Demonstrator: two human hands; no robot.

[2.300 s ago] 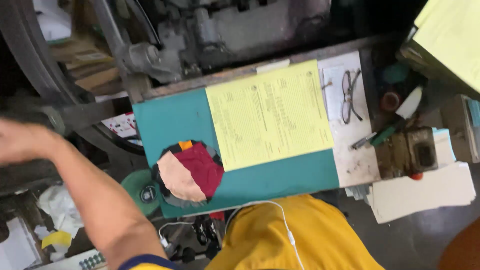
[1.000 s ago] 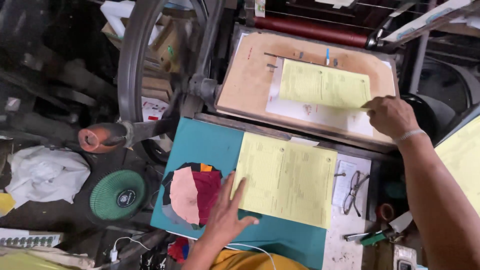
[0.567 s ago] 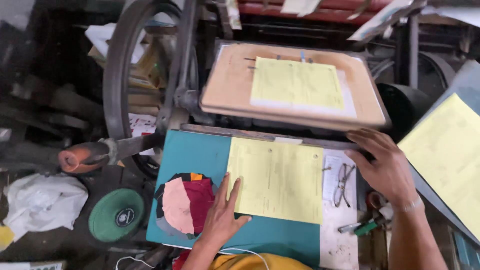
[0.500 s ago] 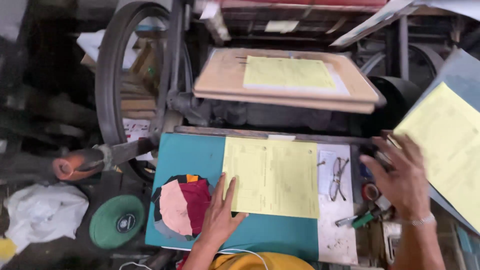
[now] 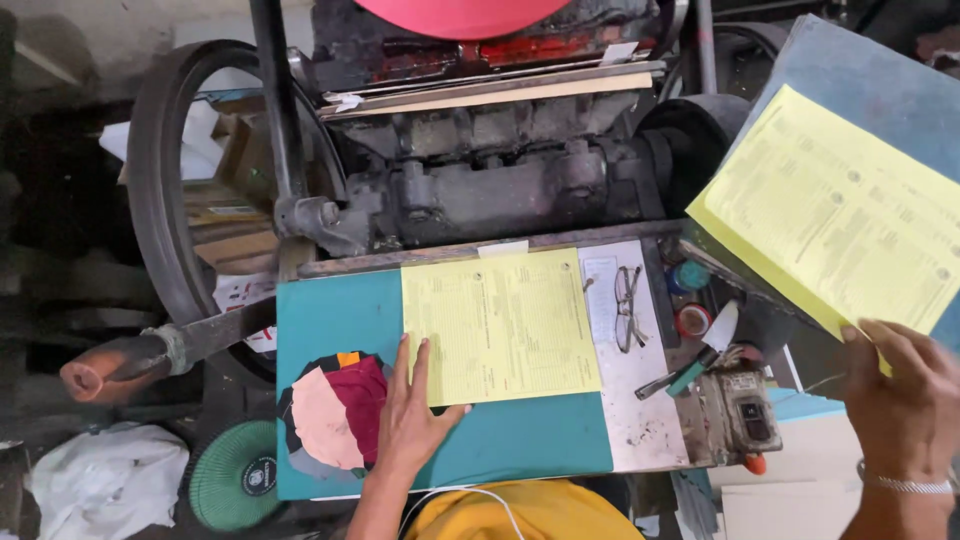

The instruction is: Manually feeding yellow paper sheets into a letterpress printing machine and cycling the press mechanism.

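A stack of yellow printed sheets lies on the teal feed board in front of a hand-fed printing press. My left hand rests flat, fingers apart, at the stack's lower left corner, beside a bundle of red and pink cloth. My right hand touches the lower edge of a second yellow stack on a grey board at the right; whether it grips a sheet cannot be told. The press is shut, its platen folded against the bed.
A large flywheel and a lever with a worn handle stand at the left. Spectacles, small ink tins, a knife and a green-handled tool lie on the white strip right of the teal board. A green fan sits below.
The press platen has swung up and shut, hiding the sheet on it. My right hand moved from the platen to the right-hand yellow stack. My left hand stayed on the teal board.
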